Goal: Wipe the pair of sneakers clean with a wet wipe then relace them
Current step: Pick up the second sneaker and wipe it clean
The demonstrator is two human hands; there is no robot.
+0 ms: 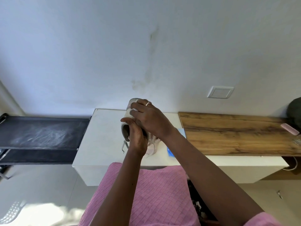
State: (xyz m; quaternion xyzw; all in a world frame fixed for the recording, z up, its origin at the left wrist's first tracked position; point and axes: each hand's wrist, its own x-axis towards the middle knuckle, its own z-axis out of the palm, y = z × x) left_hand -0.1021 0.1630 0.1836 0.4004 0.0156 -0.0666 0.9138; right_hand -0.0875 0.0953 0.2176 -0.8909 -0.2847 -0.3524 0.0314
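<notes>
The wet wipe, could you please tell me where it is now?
Head view, centre: the wet wipe is held by the right hand against the sneaker that the left hand holds up.

No writing, brand or number can be read on the sneaker (128,114) or anything near it

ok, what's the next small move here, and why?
Probably slide the wipe down the sneaker toward the collar: the right hand holds it against the raised far end only, and the left hand grips the collar, steadying the shoe.
</notes>
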